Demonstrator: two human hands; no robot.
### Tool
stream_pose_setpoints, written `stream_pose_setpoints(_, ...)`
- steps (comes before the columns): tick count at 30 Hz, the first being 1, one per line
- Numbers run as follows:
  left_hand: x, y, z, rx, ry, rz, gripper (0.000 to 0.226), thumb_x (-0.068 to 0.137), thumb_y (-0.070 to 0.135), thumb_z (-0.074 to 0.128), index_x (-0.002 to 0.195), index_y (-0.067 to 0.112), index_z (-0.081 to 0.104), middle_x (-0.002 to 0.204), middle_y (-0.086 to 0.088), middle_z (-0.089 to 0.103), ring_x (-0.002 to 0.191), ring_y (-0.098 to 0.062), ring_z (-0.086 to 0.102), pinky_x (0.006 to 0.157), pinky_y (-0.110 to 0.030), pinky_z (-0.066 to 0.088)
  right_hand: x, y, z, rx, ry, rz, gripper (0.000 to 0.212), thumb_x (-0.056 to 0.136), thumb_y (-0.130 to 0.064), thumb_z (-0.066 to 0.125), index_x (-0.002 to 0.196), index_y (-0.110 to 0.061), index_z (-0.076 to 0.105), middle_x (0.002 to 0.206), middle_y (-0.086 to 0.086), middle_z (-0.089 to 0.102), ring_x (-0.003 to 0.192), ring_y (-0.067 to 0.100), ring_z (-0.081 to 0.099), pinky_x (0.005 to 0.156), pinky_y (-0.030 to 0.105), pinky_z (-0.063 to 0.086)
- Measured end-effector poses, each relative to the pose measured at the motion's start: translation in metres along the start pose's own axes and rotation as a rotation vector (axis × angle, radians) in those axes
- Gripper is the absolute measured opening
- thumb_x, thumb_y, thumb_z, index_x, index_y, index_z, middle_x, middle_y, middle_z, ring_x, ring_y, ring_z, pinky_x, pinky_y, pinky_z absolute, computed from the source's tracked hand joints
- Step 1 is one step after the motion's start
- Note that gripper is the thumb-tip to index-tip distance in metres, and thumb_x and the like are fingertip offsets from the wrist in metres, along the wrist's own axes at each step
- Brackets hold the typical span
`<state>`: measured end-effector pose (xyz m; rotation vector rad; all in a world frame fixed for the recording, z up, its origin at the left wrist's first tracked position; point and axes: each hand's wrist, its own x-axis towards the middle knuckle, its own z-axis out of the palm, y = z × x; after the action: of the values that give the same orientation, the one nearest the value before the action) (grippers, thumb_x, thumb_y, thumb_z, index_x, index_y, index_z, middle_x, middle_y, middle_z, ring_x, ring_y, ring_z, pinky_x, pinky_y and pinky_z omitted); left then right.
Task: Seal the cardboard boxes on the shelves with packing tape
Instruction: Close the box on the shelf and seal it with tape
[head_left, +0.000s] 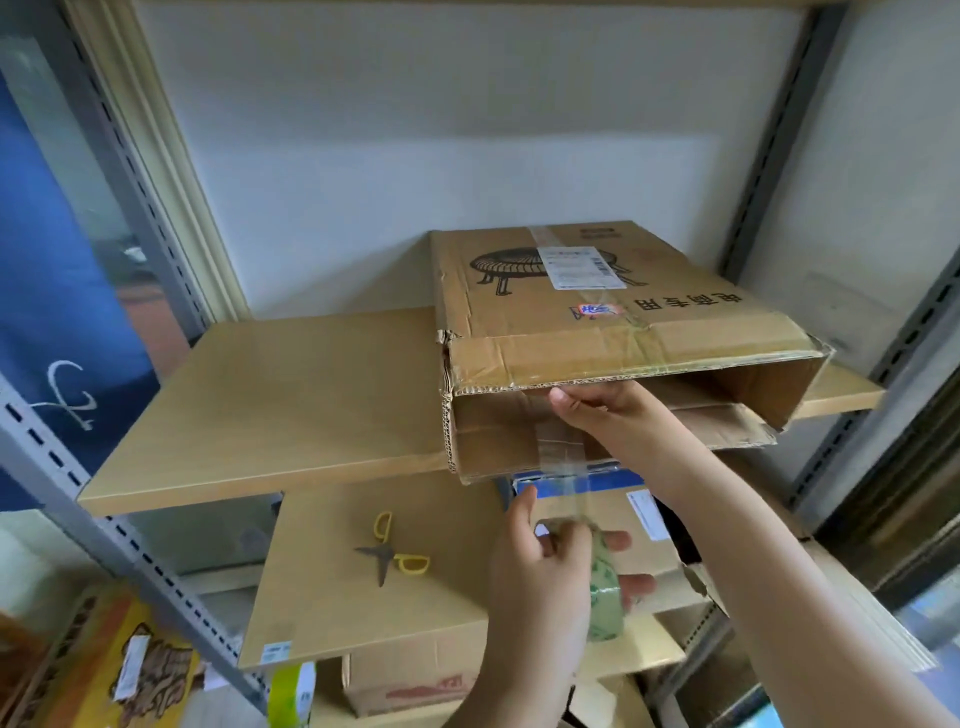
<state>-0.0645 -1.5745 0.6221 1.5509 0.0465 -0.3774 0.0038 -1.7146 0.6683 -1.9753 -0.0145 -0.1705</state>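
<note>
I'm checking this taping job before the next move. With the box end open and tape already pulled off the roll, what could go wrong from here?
1. The clear tape strip hangs free between the cardboard box and the tape roll in the left hand; it could twist or stick to itself.
2. The right hand steadies only part of the open flaps, so they may be taped gaping.
3. The box overhangs the shelf; pulling might drag it off.

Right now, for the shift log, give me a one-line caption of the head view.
Right hand presses the box flap while the left hand pulls clear tape from the tape roll; scissors lie below.
</note>
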Motion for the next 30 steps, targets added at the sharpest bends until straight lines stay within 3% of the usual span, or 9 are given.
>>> stream_pose_setpoints(2,-0.002,-0.004,-0.002,0.036,0.005,0.029,0.047,0.095,0.025,0.055,0.140,0.033,0.042,0.088,0.004,0.066,0.050,-0.005,0.047,0.043,-0.012,0.036,0.006,0.003,0.000,-0.040,-0.023,0.020,0.019,0.096,-0.034,0.060,0.096,-0.023,0.076,0.074,-0.011,0.069,0.075,0.002,0.060,0.069,0.016,0.041)
stream_pose_setpoints(5,0.004,-0.008,0.000,0.050,0.067,0.017,0.049,0.095,0.027,0.055,0.143,0.032,0.043,0.096,0.001,0.065,0.051,-0.005,0.048,0.043,-0.012,0.036,0.016,0.012,0.002,-0.124,-0.037,0.048,0.012,0.095,-0.037,0.061,0.095,-0.043,0.072,0.083,-0.017,0.071,0.082,-0.006,0.056,0.079,0.009,0.041)
stream_pose_setpoints(10,0.007,-0.008,0.004,-0.016,0.071,0.036,0.027,0.098,0.015,0.053,0.112,0.037,0.050,0.095,-0.009,0.076,0.040,-0.005,0.031,0.038,-0.013,0.028,0.024,0.021,0.006,-0.502,0.011,-0.049,0.023,0.097,-0.048,0.053,0.116,-0.055,0.063,0.053,-0.033,0.052,0.090,0.020,0.040,0.099,0.037,0.033)
stream_pose_setpoints(13,0.009,-0.015,0.006,-0.080,0.035,0.050,0.033,0.099,0.010,0.050,0.104,0.042,0.041,0.083,0.004,0.078,0.040,-0.007,0.023,0.037,-0.014,0.024,0.022,0.018,0.011,-0.668,0.052,-0.062,0.027,0.095,-0.057,0.048,0.119,-0.058,0.059,0.098,-0.022,0.064,0.113,0.025,0.041,0.095,0.034,0.026)
stream_pose_setpoints(16,0.016,-0.025,0.008,-0.103,0.068,0.021,0.034,0.099,0.016,0.052,0.117,0.043,0.043,0.082,0.006,0.077,0.052,-0.019,0.047,0.049,-0.026,0.049,0.020,0.019,0.014,-0.918,0.067,-0.020,0.049,0.091,-0.066,0.045,0.134,-0.046,0.054,0.132,-0.002,0.053,0.123,0.028,0.035,0.098,0.038,0.025)
stream_pose_setpoints(19,0.018,-0.034,0.008,-0.150,0.020,0.020,0.040,0.101,0.017,0.050,0.130,0.040,0.035,0.095,0.000,0.078,0.074,-0.035,0.056,0.077,-0.057,0.053,0.024,0.020,0.014,-1.084,0.221,-0.065,0.059,0.082,-0.073,0.053,0.118,-0.027,0.066,0.112,0.006,0.064,0.113,0.032,0.049,0.094,0.041,0.031)
stream_pose_setpoints(22,0.019,-0.033,0.007,-0.223,0.001,0.041,0.038,0.104,0.015,0.047,0.135,0.033,0.035,0.094,-0.005,0.078,0.070,-0.034,0.067,0.075,-0.048,0.056,0.021,0.025,0.013,-1.061,0.351,-0.451,0.040,0.086,-0.057,0.063,0.104,-0.023,0.073,0.091,0.002,0.073,0.089,0.030,0.063,0.078,0.036,0.039)
stream_pose_setpoints(25,0.021,-0.033,0.006,-0.253,-0.005,0.074,0.033,0.104,0.014,0.045,0.129,0.036,0.038,0.092,-0.007,0.078,0.065,-0.032,0.071,0.076,-0.045,0.056,0.011,0.037,0.004,-1.027,0.105,-0.752,0.051,0.095,-0.057,0.044,0.125,-0.023,0.068,0.124,-0.005,0.068,0.110,0.018,0.061,0.085,0.032,0.044)
stream_pose_setpoints(30,0.028,-0.048,0.005,-0.179,-0.054,0.192,0.027,0.105,0.023,0.040,0.123,0.043,0.042,0.088,-0.012,0.076,0.070,-0.035,0.072,0.078,-0.046,0.059,0.008,0.054,-0.013,-1.059,-0.163,-0.738,0.074,0.093,-0.068,0.039,0.147,-0.019,0.045,0.151,-0.006,0.044,0.141,0.010,0.040,0.112,0.028,0.038)
